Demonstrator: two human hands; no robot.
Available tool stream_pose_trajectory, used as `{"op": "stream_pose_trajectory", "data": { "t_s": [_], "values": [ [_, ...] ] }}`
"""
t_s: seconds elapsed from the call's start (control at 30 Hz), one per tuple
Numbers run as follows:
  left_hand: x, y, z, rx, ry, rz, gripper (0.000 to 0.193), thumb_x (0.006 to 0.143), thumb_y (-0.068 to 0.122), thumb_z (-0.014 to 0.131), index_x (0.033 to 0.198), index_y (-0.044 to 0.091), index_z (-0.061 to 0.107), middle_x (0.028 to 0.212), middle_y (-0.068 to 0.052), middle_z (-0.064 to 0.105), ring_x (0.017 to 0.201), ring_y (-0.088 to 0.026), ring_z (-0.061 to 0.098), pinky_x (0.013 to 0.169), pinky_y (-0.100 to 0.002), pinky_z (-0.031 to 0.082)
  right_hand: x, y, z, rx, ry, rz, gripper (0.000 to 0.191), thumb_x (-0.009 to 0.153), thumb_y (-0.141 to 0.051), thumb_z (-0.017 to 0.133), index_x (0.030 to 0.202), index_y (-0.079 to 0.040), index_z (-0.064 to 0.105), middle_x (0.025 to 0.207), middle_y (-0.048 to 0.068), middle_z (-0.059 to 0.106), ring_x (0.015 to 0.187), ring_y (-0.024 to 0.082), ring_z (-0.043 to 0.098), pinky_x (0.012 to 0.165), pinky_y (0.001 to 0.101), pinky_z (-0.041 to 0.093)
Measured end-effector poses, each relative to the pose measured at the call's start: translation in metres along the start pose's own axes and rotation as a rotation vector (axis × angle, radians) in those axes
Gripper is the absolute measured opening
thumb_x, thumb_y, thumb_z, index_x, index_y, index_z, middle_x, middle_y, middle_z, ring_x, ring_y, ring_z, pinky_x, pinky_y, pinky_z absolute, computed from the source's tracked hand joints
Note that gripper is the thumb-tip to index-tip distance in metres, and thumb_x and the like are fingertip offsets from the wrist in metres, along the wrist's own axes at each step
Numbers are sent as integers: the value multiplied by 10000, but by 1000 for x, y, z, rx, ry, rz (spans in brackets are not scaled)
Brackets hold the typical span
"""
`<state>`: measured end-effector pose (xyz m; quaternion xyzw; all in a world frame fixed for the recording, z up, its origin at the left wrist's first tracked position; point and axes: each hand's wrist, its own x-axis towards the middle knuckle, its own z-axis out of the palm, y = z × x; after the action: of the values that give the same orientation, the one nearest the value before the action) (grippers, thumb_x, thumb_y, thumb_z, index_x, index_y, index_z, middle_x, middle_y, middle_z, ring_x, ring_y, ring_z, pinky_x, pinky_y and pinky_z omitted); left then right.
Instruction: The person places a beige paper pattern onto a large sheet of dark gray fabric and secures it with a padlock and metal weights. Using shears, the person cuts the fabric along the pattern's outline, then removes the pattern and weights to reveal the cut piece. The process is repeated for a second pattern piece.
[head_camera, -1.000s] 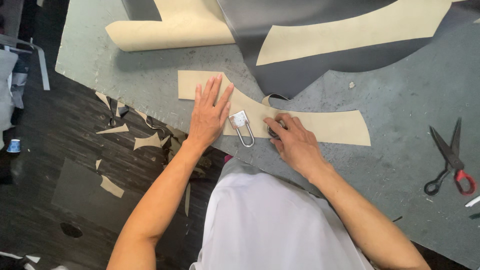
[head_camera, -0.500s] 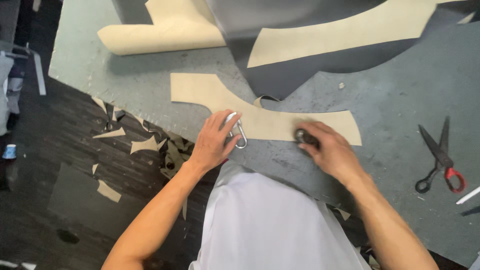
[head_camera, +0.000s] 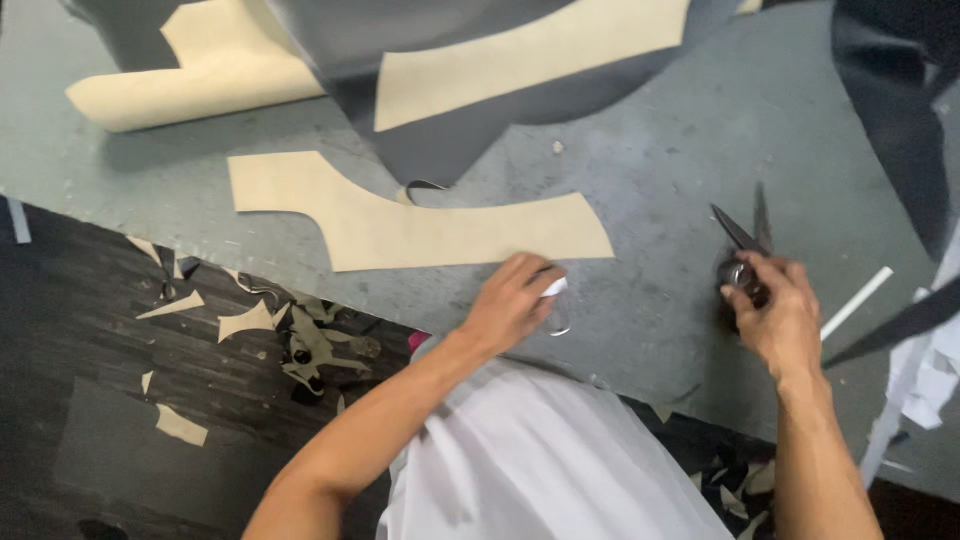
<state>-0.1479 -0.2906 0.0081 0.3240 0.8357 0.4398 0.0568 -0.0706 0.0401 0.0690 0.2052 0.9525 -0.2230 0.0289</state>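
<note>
The left hand (head_camera: 510, 300) rests at the near edge of the tabletop (head_camera: 660, 200), fingers curled around a small clear clip-like object (head_camera: 556, 308) with a pale top. The object is partly covered by the fingers and its exact form cannot be determined. It lies on the bare grey surface just beside the lower edge of a tan pattern piece (head_camera: 400, 225).

The right hand (head_camera: 775, 310) is closed over the handles of one pair of dark scissors (head_camera: 740, 240), toward the right side of the tabletop. The blades point toward the far edge, and the handles are mostly covered by the fingers.

The tan pattern piece is flat, long and curved, wider at its left end. It lies along the near edge, left of centre.

Count of tan pieces on the tabletop: three. One is the flat piece described above. One is a rolled-over sheet (head_camera: 190, 80) at the far left corner. One is a curved strip (head_camera: 520, 55) lying on a dark grey sheet of material (head_camera: 450, 140) at the far edge.

One white strip (head_camera: 855, 300) lies just right of the right hand.

Numerous tan offcuts (head_camera: 250, 320) lie on the dark floor (head_camera: 80, 330) below the near left edge.
</note>
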Motion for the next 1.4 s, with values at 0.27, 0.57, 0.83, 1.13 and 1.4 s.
{"op": "stream_pose_trajectory", "data": {
  "t_s": [0.27,0.57,0.83,1.13,1.4],
  "values": [
    [111,76,161,-258,-44,-63,387,929,14,648,1315,46,626,1380,-124,569,1278,-358,567,1078,-425,500,31,65,-18,-25,105,10,500,873,-109,844,1353,-138,705,1218,146,648,1080,341,663,938,422,534],
    [62,13,48,148,139,-74,543,876,-28,578,1416,-33,532,1481,-247,533,1394,-433,473,1192,-518,360,22,142,-38,126,331,165,506,997,-259,804,1406,-9,642,1207,198,661,1066,319,673,919,417,529],
    [7,-10,-46,459,-64,-251,449,877,113,700,1312,34,621,1294,-183,612,1228,-394,561,1083,-517,413,-3,197,-14,-45,463,370,394,881,-185,883,1159,34,710,974,174,717,878,321,701,795,422,550],
    [75,95,-24,-510,-146,-542,420,919,181,712,1299,22,636,1197,-114,725,961,-175,702,755,-337,578,-20,196,-8,355,416,390,241,961,-29,757,1194,20,722,935,77,722,840,161,689,761,299,564],
    [211,76,11,-491,261,167,835,1038,68,688,1610,-10,84,1668,-233,203,1525,-338,353,1293,-400,308,-61,135,6,762,270,342,269,964,-17,692,1225,41,660,1030,99,712,850,139,707,729,264,602]
  ]
}}
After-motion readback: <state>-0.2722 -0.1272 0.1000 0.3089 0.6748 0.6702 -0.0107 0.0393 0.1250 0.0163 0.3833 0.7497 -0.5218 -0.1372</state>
